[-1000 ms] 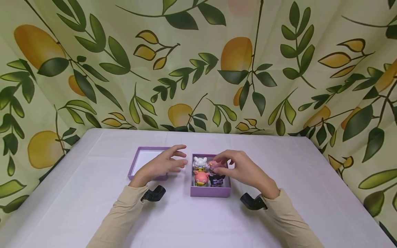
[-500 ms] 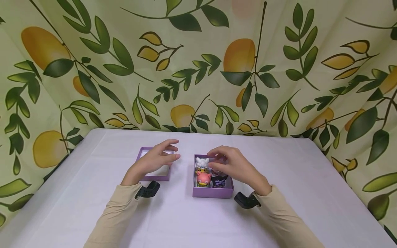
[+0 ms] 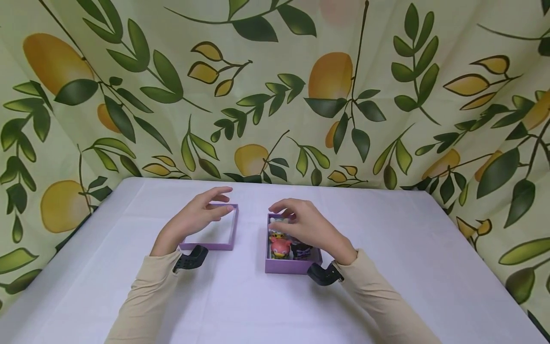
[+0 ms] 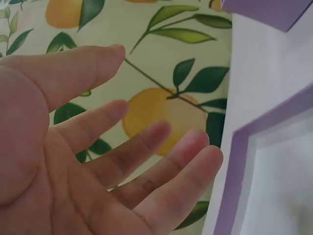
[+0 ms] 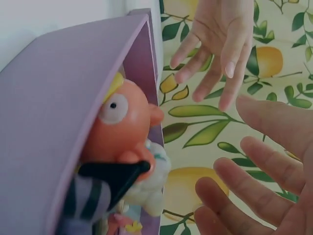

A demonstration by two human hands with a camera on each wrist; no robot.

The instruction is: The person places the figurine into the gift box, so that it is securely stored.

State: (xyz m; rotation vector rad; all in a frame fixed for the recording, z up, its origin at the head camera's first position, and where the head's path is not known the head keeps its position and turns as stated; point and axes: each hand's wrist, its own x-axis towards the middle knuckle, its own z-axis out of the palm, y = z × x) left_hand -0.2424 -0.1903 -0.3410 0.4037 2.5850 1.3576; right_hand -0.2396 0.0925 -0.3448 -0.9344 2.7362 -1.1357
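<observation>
My right hand (image 3: 302, 224) hovers over a purple box (image 3: 290, 266), fingers loosely bent and holding nothing. Toy figures stand inside: a coral-pink one (image 3: 280, 248) with round white eyes at front left, and a dark one (image 3: 301, 251) beside it. Behind them, a white-topped figure (image 3: 277, 234) is partly covered by my hand. The right wrist view also catches a pink figure (image 5: 117, 225) with a yellow flower, deeper in the box. Above a purple-rimmed lid (image 3: 208, 247) on the left, my left hand (image 3: 193, 217) is spread with nothing in it.
A white cloth (image 3: 249, 306) covers the table under the box and lid. Behind it hangs a curtain (image 3: 275, 95) printed with fruit and leaves. Black wrist cameras sit on the left wrist (image 3: 191, 258) and the right wrist (image 3: 325, 274).
My right hand has left the pink figure at the back right, rising and shifting left over the box. My left hand has drawn back to the left over the lid.
</observation>
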